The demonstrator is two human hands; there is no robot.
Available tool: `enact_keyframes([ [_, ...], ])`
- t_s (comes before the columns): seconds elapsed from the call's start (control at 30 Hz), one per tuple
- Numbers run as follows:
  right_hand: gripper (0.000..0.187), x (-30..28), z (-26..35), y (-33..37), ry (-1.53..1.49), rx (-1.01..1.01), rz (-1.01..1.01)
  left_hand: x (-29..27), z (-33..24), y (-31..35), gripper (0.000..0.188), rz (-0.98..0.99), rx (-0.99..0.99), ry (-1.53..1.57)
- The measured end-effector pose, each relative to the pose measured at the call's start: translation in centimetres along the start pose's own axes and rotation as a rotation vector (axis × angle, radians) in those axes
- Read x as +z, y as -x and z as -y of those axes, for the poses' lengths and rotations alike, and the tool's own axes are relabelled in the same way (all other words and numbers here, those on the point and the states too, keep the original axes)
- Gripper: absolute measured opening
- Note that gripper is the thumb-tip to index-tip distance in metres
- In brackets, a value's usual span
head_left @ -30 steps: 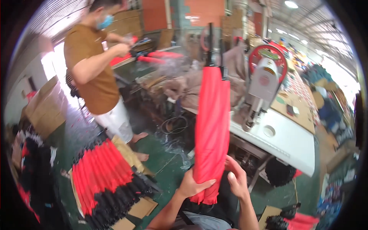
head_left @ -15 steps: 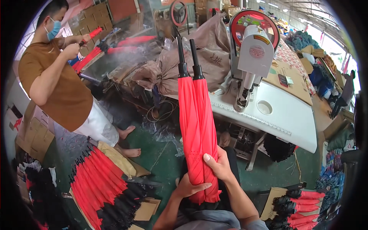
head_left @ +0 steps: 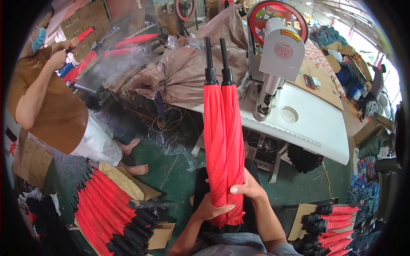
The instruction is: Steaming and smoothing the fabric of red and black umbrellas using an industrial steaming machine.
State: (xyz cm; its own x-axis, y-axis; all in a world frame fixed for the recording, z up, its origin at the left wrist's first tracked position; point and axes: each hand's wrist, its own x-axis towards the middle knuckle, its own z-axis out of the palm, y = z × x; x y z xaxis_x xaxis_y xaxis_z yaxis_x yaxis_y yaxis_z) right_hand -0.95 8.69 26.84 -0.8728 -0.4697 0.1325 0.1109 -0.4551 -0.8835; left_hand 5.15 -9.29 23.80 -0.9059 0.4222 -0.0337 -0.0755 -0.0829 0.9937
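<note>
Two furled red umbrellas (head_left: pixel 224 145) stand side by side in front of me, their black shafts pointing away and their gathered cloth ends toward my lap. Around the lower left of the pair, my left hand (head_left: pixel 213 208) is closed, thumb lying across the cloth. My right hand (head_left: pixel 248 187) grips the right side a little higher, with its thumb pressed on the front of the cloth. The fingers behind the umbrellas are mostly hidden.
A sewing machine (head_left: pixel 279 53) with a red-rimmed wheel stands on a white worktable (head_left: pixel 316 128). At lower left lies a stack of red and black umbrellas (head_left: pixel 111 205); another pile (head_left: pixel 335 224) is at lower right. A masked co-worker (head_left: pixel 51 98) handles a red umbrella at left.
My right hand has slid a little down the umbrellas toward my left hand. Both hands still hold the pair. The surroundings have shifted left in the view.
</note>
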Motion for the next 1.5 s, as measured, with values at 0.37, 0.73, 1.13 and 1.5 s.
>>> enact_keyframes([
  [0.37,0.057,2.8,2.6,0.5,0.171,0.078,-0.208,1.9,1.2,2.2,0.083,-0.131,0.131,-0.019],
  [0.73,0.058,5.7,5.6,-3.5,0.005,-0.09,-0.119,1.3,-4.2,3.4,0.083,-0.34,0.138,-0.255],
  [1.13,0.046,7.8,0.6,-4.5,-0.529,-0.142,-0.071,-3.0,-10.4,12.0,0.075,-0.073,-0.241,-0.353],
  [1.5,0.032,4.8,-1.0,-0.2,-0.254,0.051,-0.57,-3.3,-9.9,12.2,0.082,0.105,-0.492,-0.195],
])
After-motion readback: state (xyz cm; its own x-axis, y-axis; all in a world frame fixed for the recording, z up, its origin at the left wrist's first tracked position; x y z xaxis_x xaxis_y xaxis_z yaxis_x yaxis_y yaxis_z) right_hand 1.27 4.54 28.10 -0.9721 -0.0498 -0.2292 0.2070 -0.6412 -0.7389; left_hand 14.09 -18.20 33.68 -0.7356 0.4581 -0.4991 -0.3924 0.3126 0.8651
